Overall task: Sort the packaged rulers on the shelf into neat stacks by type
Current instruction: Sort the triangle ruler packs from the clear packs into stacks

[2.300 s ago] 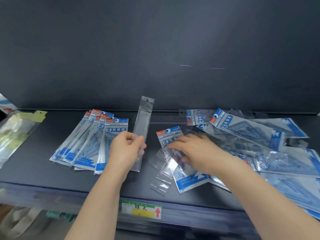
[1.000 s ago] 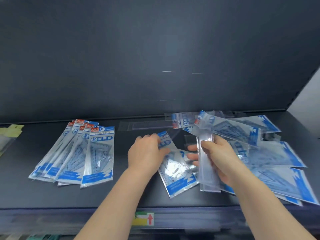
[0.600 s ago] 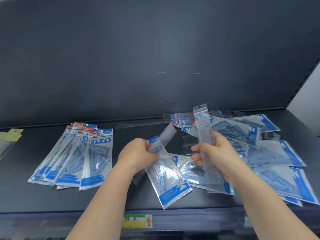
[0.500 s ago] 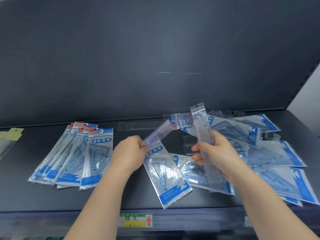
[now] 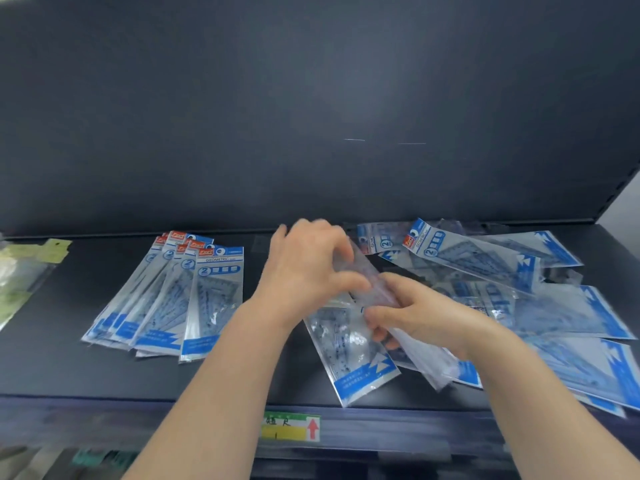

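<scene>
Both hands meet over the middle of the dark shelf (image 5: 69, 368). My left hand (image 5: 308, 268) and my right hand (image 5: 415, 317) together hold narrow clear straight-ruler packets (image 5: 372, 278), which run diagonally between them; the frame is blurred, so I cannot count them. Under the hands lies a blue-and-white geometric-set packet (image 5: 349, 355). A fanned stack of the same blue packets (image 5: 173, 299) rests on the left. A loose heap of blue packets (image 5: 540, 299) covers the right side.
A yellow-green packet (image 5: 24, 271) lies at the far left edge. The shelf's front rail carries a price label with a red arrow (image 5: 292, 427). A dark back wall (image 5: 311, 116) rises behind the shelf.
My hands have come together: the left hand brought its clear packet over to the one the right hand held upright, and both packets now lie tilted low between the hands.
</scene>
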